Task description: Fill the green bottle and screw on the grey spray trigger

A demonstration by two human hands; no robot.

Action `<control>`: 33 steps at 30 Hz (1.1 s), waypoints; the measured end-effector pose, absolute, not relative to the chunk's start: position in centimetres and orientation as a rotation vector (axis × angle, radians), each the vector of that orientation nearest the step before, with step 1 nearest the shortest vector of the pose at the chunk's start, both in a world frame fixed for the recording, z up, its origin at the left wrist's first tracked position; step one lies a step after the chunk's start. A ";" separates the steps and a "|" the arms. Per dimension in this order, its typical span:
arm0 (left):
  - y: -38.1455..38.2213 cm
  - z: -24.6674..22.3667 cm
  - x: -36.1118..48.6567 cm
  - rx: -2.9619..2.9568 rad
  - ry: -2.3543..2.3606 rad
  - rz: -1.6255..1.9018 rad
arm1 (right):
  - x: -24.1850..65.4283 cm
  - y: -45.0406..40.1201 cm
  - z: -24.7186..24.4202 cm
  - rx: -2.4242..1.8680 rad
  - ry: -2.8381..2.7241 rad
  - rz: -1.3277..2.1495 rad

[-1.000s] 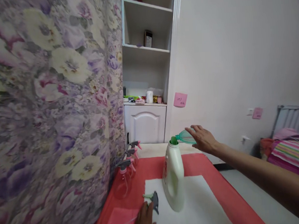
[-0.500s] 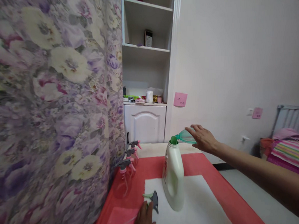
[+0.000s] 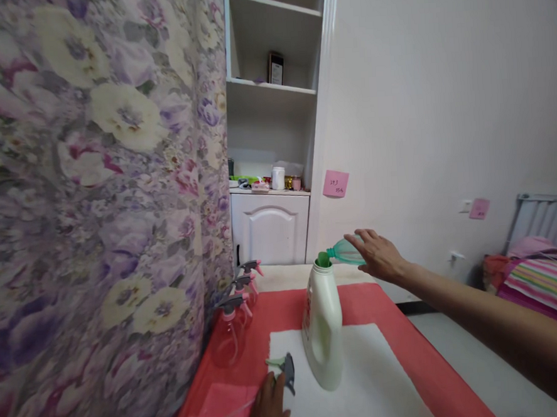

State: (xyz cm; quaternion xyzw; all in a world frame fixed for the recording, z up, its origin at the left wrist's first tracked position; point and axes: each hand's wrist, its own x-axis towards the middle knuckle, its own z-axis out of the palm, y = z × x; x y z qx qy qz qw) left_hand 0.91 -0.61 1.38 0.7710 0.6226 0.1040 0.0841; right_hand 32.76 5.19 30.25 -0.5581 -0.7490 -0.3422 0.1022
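The right hand (image 3: pixel 380 257) was closed around the green bottle (image 3: pixel 348 252), which was tilted nearly on its side, with its neck toward the left. The mouth of this bottle was at the green piece (image 3: pixel 324 258), which stood in the open mouth of the jug (image 3: pixel 324 334). The jug was pale green, with a handle, and it stood upright on the white sheet (image 3: pixel 373 369), near the middle of the table (image 3: pixel 278 279). The left hand (image 3: pixel 269 409) was low at the near side of the table, and its fingers touched the spray head (image 3: pixel 289 372), which was grey and light green. How firmly these fingers were closed, I cannot tell, because the back of the hand hid the grip. The thin tube (image 3: pixel 232 415) came out at the left of this hand, over the pink sheet (image 3: pixel 219 398). Under the sheets there was the red cloth (image 3: pixel 359 301). At the left edge of the table, the spray bottles (image 3: pixel 230 340) stood upright in a row, beside the flowered curtain (image 3: pixel 130 180); they had grey and pink heads. Behind the table was the white cabinet (image 3: pixel 273 228), and to its right the pink note (image 3: pixel 336 183) was on the wall (image 3: pixel 423 99).
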 end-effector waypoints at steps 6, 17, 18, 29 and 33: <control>-0.3 -0.1 0.5 2.342 1.848 0.434 | 32.6 5.1 30.5 -1.641 -2.220 -1.021; -0.1 -0.5 0.5 2.314 1.817 0.529 | 32.5 5.2 30.6 -1.639 -2.232 -1.035; 0.0 -0.6 0.5 2.322 1.811 0.536 | 32.6 5.2 30.6 -1.639 -2.231 -1.036; 0.0 -0.8 0.5 2.337 1.837 0.539 | 32.8 5.5 30.6 -1.627 -2.243 -1.028; -0.1 -0.9 0.5 2.311 1.819 0.573 | 32.8 5.5 30.7 -1.624 -2.253 -1.036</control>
